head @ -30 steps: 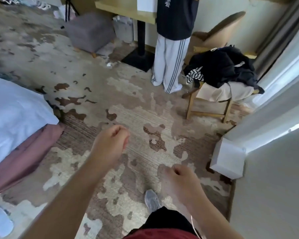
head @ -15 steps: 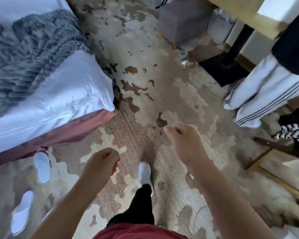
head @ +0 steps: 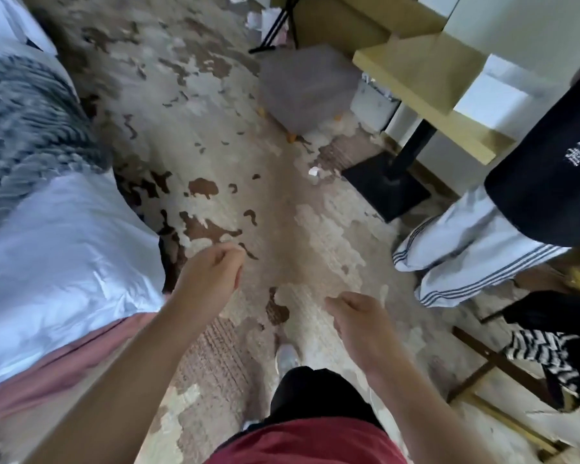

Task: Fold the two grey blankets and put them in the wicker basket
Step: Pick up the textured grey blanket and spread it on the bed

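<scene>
A grey ribbed blanket (head: 24,128) lies rumpled on the white bed (head: 57,262) at the left. My left hand (head: 211,276) hangs over the carpet just off the bed's corner, fingers loosely curled and holding nothing. My right hand (head: 359,316) hangs lower and to the right, also loosely curled and empty. Neither hand touches the blanket. No second blanket and no wicker basket are in view.
A person in white striped trousers (head: 466,259) stands at the right beside a wooden table (head: 426,82) with a black base (head: 385,189). A grey footstool (head: 305,88) stands ahead. A chair with dark clothes (head: 549,349) is at the lower right. Patterned carpet (head: 235,145) lies between.
The view has swung left and forward, so the bed and grey blanket have come into view. Both hands stay empty while my arms swing as I walk.
</scene>
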`<state>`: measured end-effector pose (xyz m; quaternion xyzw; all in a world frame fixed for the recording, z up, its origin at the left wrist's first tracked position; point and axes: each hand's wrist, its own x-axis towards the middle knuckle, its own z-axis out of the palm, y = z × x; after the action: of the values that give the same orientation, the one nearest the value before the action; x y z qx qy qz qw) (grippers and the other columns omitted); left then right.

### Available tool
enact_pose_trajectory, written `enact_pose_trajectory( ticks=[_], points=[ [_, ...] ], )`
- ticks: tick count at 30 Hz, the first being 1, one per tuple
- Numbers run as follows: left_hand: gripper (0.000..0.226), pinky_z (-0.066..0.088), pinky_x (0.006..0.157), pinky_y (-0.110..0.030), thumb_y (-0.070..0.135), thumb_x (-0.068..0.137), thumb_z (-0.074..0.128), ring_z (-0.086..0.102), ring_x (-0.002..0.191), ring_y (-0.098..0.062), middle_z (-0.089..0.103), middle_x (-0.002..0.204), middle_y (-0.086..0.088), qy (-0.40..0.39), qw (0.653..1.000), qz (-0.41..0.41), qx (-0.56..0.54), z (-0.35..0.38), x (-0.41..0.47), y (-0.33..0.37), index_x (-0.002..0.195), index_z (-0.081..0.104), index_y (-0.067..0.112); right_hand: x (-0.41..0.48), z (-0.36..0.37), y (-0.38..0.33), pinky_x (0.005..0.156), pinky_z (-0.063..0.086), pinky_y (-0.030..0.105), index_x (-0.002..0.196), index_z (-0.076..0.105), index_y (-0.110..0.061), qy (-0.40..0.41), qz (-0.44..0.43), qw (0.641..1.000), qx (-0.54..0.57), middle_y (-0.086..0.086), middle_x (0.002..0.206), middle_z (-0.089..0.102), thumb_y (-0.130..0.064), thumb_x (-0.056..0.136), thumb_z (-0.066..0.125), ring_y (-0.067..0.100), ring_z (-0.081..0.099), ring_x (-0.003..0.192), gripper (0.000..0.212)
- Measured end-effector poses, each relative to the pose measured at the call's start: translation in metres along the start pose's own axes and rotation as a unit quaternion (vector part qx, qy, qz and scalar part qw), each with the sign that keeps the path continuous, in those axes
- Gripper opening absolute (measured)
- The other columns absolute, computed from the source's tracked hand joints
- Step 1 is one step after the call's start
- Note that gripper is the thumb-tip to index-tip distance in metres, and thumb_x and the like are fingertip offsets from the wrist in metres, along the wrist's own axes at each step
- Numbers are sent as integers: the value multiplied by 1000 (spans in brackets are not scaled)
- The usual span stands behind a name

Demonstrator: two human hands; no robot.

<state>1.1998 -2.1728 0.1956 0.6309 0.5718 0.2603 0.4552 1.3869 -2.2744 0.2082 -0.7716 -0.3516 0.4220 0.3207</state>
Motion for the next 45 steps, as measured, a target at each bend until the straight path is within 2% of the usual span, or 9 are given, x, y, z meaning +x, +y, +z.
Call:
enact_pose_trajectory(
  ticks=[6, 13, 19, 27, 30, 34, 38, 42, 45],
  points=[
    [37, 34, 51, -27, 25, 88, 43, 39, 40, -7, 44, 46, 3, 56, 994, -83, -33, -33, 133, -28, 53, 41, 14, 152, 47, -74, 38, 19, 18, 51, 29, -21, -40, -14, 999, -9, -6, 45, 28, -21, 86, 55, 8, 22, 38, 44],
    [38, 37, 62, -31, 26, 89, 47, 46, 54, -16, 49, 50, 1, 190, 962, -191, -39, -143, 259, -52, 52, 44, 17, 334, 157, -233, 47, 18, 27, 50, 25, -21, -189, -100, 970, -112, -8, 42, 22, -21, 89, 50, 12, 22, 44, 46],
    [30, 38, 60, -31, 32, 78, 48, 43, 53, -14, 47, 52, 3, 309, 901, -261, -158, -227, 276, -84, 51, 44, 19, 384, 292, -350, 37, 14, 19, 56, 25, -17, -334, -210, 908, -139, -4, 50, 19, -25, 88, 51, 10, 16, 40, 42],
    [35, 37, 59, -32, 14, 86, 48, 40, 49, -17, 44, 47, 1, 346, 783, -425, -295, -302, 322, -222, 52, 43, 15, 448, 451, -406, 52, 19, 29, 59, 23, -19, -387, -228, 853, -265, -1, 54, 22, -28, 91, 52, 12, 22, 47, 44],
    [31, 34, 63, -34, 18, 83, 47, 39, 56, -21, 44, 51, -2, 334, 791, -413, -304, -364, 387, -236, 52, 43, 14, 474, 481, -435, 54, 25, 27, 56, 27, -20, -363, -230, 836, -341, -2, 51, 27, -33, 91, 51, 14, 29, 48, 44],
    [22, 33, 62, -36, 33, 67, 42, 38, 60, -21, 44, 54, -3, 336, 849, -287, -289, -480, 476, -211, 51, 42, 18, 503, 517, -493, 37, 20, 14, 57, 29, -19, -342, -221, 855, -322, -11, 40, 23, -28, 93, 53, 5, 23, 35, 44],
    [24, 35, 60, -35, 32, 70, 44, 41, 57, -19, 47, 52, -1, 378, 857, -186, -296, -574, 523, -202, 50, 46, 19, 518, 573, -542, 35, 22, 12, 57, 29, -19, -356, -227, 852, -308, -11, 42, 23, -26, 92, 54, 6, 22, 35, 44],
    [29, 37, 49, -26, 24, 81, 46, 44, 49, -15, 47, 49, 3, 428, 811, -232, -324, -612, 527, -255, 52, 47, 18, 529, 660, -579, 49, 24, 24, 56, 28, -20, -420, -247, 795, -361, -6, 48, 28, -32, 92, 53, 13, 29, 46, 45],
    [27, 42, 61, -30, 19, 90, 47, 49, 60, -18, 52, 63, -1, 447, 739, -385, -324, -600, 505, -330, 63, 48, 18, 537, 744, -594, 57, 32, 31, 64, 42, -13, -465, -269, 733, -416, 3, 56, 45, -32, 87, 54, 21, 45, 54, 32]
  ],
)
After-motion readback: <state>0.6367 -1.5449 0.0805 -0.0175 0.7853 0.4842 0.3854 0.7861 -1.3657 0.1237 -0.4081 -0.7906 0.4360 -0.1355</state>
